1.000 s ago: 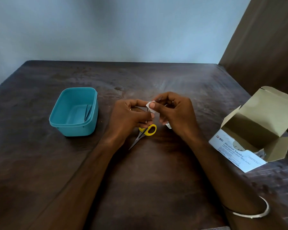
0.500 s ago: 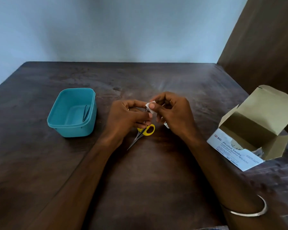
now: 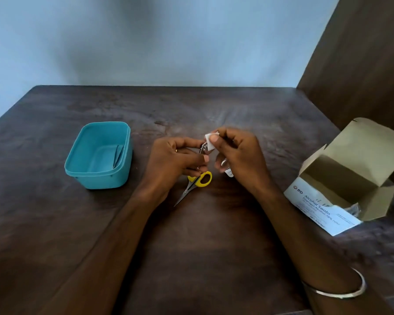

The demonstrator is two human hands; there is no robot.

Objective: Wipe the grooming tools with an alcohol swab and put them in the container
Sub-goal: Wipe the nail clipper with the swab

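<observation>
The left hand is held just above the middle of the dark wooden table, its fingers curled round a small metal grooming tool — probably a nail clipper, though most of it is hidden by the fingers and only a shiny tip shows near the thumb. The right hand is raised beside it, and a white alcohol swab is pinched between its thumb and forefinger and pressed against the tool's exposed end; a torn white wrapper is tucked under its lower fingers. A thin metal bangle is worn on the right forearm, nearest the camera. Directly below the two hands, a pair of small scissors with yellow handles is seen lying flat on the table, its closed blades pointed toward the near left. To the right, near the table's edge, an opened cardboard box printed "Alcohol Swabs" is laid on its side with its flaps spread — crumpled packets can be made out at its mouth. To the left of the hands and well apart from them, a teal plastic container is set upright, and a slim tool, apparently tweezers, is propped against its right inner wall. Behind the table, a pale blue wall is seen.
</observation>
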